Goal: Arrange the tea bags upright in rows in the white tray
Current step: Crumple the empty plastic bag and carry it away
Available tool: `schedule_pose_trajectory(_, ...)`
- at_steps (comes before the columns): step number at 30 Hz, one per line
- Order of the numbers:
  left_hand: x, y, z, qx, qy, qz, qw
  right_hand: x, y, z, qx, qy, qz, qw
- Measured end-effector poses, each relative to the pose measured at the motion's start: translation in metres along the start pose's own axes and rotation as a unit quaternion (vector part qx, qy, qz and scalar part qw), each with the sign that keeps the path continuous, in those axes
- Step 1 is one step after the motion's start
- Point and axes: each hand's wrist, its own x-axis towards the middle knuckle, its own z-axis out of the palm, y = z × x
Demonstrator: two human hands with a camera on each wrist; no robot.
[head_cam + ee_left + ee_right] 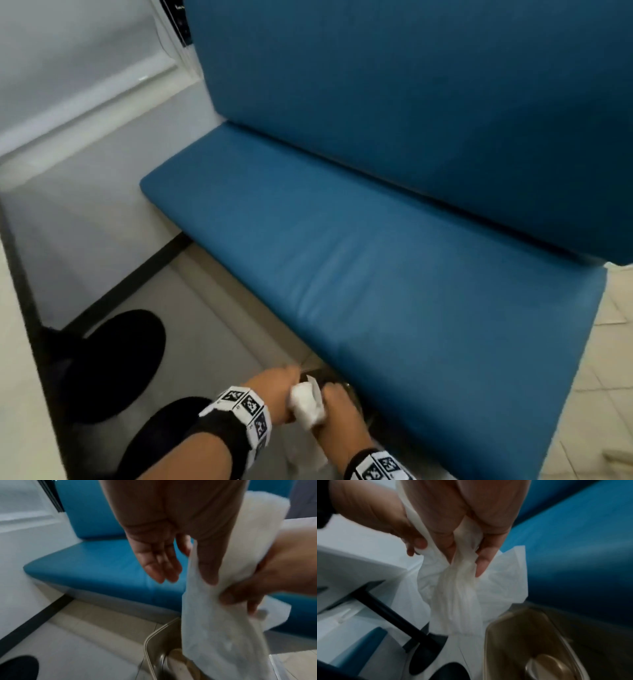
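White material: a crumpled white sheet (pixel 307 404), thin like tissue or a bag, hangs between both hands; blur keeps me from telling which it is.
Tea bags and white tray: neither can be made out in any view.
Right hand (pixel 462 524): fingers curled, thumb and fingertips (pixel 483 562) pinching the gathered top of the sheet, which trails down below them.
Left hand (pixel 171 534): thumb (pixel 208 561) lies on the sheet's near face; the other fingers hang loosely extended, apart from it. Whether it truly pinches is unclear.
Metal container (pixel 159 649): on the floor under the sheet's lower end; contents blurred.
Bench: blue padded seat (pixel 376 257) just beyond the hands.
Table foot: black base (pixel 116 359) to the left, partly cut off.
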Motion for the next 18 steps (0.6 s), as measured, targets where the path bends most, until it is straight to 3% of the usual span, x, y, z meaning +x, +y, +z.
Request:
schedule_pose_trajectory(3,0.046,-0.019,0.03,-0.004,-0.023,-0.052,0.998,0.027,0.024,0.031,0.004,-0.023,0.036,0.999)
schedule_pose_trajectory(6,0.08,-0.035,0.067,-0.064,0.003,-0.097,0.993,0.049,0.054,0.066,0.066,-0.064,0.052,0.994)
schedule_pose_trajectory(10,0.096,-0.049,0.102,-0.068,-0.001,-0.094,0.993,0.065,0.086,0.089,0.103,-0.104,0.08,0.986)
schedule_pose_trajectory(14,0.083,-0.045,0.097,-0.034,-0.063,-0.076,0.995,0.049,0.097,0.075,0.084,-0.134,0.124,0.98)
schedule_pose_trajectory(18,0.056,-0.011,0.06,-0.033,-0.018,-0.031,0.999,0.026,0.058,0.01,0.072,-0.14,0.111,0.981)
